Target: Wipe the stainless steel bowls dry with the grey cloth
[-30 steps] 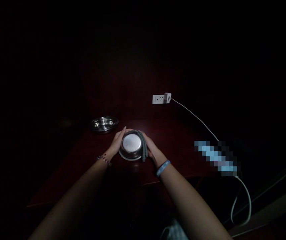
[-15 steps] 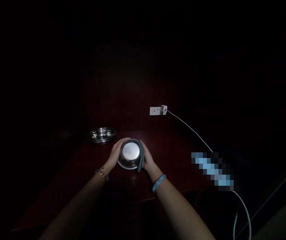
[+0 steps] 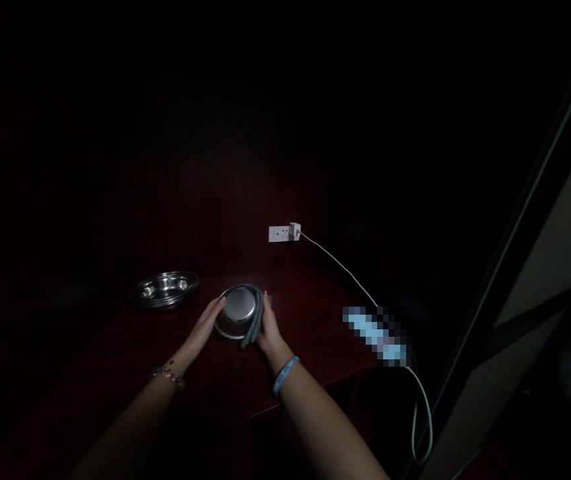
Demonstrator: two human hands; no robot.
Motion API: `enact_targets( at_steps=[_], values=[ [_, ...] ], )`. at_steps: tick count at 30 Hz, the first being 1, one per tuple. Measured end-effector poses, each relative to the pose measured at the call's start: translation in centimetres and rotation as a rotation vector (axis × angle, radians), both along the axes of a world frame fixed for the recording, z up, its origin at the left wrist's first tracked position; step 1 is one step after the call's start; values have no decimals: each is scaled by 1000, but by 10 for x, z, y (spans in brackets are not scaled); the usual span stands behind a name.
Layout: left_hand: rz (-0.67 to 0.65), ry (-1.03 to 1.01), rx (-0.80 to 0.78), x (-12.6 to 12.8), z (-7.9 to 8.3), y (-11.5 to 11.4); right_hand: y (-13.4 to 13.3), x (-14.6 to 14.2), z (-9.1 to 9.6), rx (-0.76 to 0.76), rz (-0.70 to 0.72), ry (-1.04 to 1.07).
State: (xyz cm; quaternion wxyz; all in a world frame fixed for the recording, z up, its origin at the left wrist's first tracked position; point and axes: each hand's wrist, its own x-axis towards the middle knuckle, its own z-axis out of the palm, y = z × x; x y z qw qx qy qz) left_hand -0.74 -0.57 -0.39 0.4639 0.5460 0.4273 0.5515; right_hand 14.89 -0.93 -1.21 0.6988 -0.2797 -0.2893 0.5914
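A shiny metal bowl (image 3: 239, 304) is held between both hands above the dark red table, its flat base facing up toward me. My left hand (image 3: 203, 328) grips the bowl's left rim, the thumb lying along the side. On the other side my right hand (image 3: 270, 325) presses a folded grey-green cloth (image 3: 252, 321) against the bowl's right wall. The far fingers of both hands are hidden behind the bowl and cloth.
To the left on the table (image 3: 165, 363) rests a stack of metal dishes (image 3: 166, 289). A white wall socket (image 3: 278, 234) holds a charger (image 3: 294, 231), whose cable (image 3: 338, 261) runs right past a blurred-out blue patch (image 3: 378, 333). A dark frame (image 3: 525, 193) slants at the right.
The view has swung to the right, so everything sits further left. The bowl tilts slightly differently, and my left hand has slid from its far rim to its near left side.
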Motion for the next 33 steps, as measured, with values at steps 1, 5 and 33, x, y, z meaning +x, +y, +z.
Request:
enact_targets(
  at_steps=[1,5,33],
  values=[
    [0,12,11,-1,0,0,-1,-1,-1,-36,10,30],
    [73,65,57,-5,-2,6,0,-4,-3,-62,-11,-46],
    [-22,50,113,-2,-2,5,10,6,-11,-173,-46,-35]
  ],
)
